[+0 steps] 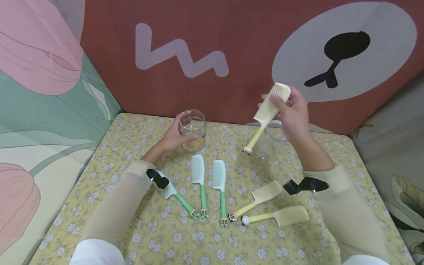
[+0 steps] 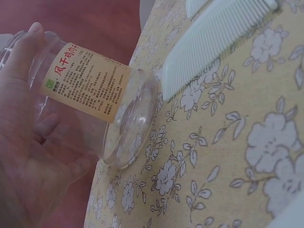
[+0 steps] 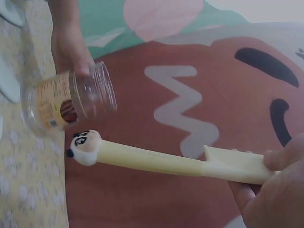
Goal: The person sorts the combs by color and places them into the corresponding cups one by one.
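The left hand (image 1: 173, 138) is curled around the clear jar (image 1: 199, 127), which has no lid, at the far side of the bench (image 1: 165, 243). The base of this jar is near the cloth, but from these views I cannot tell surely whether it touches. The right hand (image 1: 294, 114) pinches the raised comb (image 1: 267, 110) by its blade, the thumb lying on one face, and the yellow handle hangs down to the left, with its panda end (image 1: 247, 150) free and apart from the jar. Because only the blade is gripped, I judge that a knock of the panda end on the rim could twist the comb, or make it slip from the fingers. The second jar (image 1: 271, 145) is just beside the right hand, partly behind it; being so clear, it is easy to overlook, and a lowered wrist could push it over. If the left hand turns loosely, its jar may slide or tip, since the wall looks smooth. Three green combs, at left (image 1: 173, 192), middle (image 1: 201, 184) and right (image 1: 222, 189), and two yellow combs, upper (image 1: 255, 201) and lower (image 1: 279, 216), lie nearer on the bench; a careless sleeve could sweep the left green one away.
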A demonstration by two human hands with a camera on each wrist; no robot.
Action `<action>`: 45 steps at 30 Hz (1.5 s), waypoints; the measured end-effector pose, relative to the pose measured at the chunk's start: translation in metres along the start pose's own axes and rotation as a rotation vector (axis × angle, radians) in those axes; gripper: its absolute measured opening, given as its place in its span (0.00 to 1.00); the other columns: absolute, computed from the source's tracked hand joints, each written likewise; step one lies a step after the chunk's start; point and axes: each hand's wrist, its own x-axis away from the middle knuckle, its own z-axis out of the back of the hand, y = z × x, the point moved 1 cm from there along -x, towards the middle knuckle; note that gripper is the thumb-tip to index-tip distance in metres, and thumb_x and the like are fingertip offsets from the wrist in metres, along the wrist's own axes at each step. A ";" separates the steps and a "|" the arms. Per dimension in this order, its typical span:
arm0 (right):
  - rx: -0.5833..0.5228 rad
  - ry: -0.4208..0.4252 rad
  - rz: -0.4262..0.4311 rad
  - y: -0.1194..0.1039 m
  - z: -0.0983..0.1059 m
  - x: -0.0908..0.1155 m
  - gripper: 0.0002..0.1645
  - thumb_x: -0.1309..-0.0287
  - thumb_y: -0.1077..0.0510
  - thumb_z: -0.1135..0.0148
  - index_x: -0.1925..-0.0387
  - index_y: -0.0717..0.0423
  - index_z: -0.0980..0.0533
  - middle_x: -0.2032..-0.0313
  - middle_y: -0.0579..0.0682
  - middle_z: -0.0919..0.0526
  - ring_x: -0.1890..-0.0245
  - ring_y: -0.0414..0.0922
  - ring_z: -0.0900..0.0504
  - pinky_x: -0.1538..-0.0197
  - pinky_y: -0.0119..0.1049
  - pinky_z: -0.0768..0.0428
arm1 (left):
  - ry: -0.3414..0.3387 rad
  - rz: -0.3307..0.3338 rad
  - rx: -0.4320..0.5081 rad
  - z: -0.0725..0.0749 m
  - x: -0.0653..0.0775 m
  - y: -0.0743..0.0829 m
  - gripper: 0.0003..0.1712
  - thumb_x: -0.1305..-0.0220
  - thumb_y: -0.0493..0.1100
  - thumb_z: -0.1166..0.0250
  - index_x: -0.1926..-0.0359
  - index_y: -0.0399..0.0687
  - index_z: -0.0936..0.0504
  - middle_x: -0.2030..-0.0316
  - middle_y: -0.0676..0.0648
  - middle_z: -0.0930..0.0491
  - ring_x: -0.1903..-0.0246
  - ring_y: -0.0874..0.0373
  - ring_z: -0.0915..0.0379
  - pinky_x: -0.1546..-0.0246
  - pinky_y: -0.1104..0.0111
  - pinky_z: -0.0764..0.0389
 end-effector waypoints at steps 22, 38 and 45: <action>-0.289 0.089 0.109 -0.009 -0.096 -0.052 0.10 0.30 0.70 0.42 0.49 0.64 0.27 0.56 0.66 0.18 0.59 0.53 0.12 0.49 0.49 0.15 | -0.007 -0.016 0.037 -0.001 0.000 -0.001 0.55 0.38 0.36 0.27 0.20 0.53 0.53 0.26 0.39 0.42 0.26 0.45 0.47 0.29 0.43 0.40; -0.298 0.098 0.117 0.014 -0.151 -0.070 0.12 0.29 0.71 0.45 0.47 0.68 0.28 0.50 0.74 0.22 0.56 0.59 0.14 0.51 0.49 0.14 | -0.013 -0.032 0.030 -0.002 -0.002 -0.001 0.56 0.38 0.40 0.26 0.21 0.52 0.53 0.25 0.38 0.44 0.26 0.46 0.47 0.29 0.46 0.38; -0.202 0.040 0.092 0.039 -0.166 -0.066 0.14 0.30 0.71 0.44 0.45 0.70 0.28 0.50 0.76 0.21 0.56 0.59 0.13 0.54 0.44 0.13 | -0.023 -0.044 0.042 -0.003 -0.003 0.001 0.56 0.38 0.37 0.26 0.20 0.52 0.55 0.26 0.41 0.43 0.26 0.46 0.47 0.28 0.50 0.39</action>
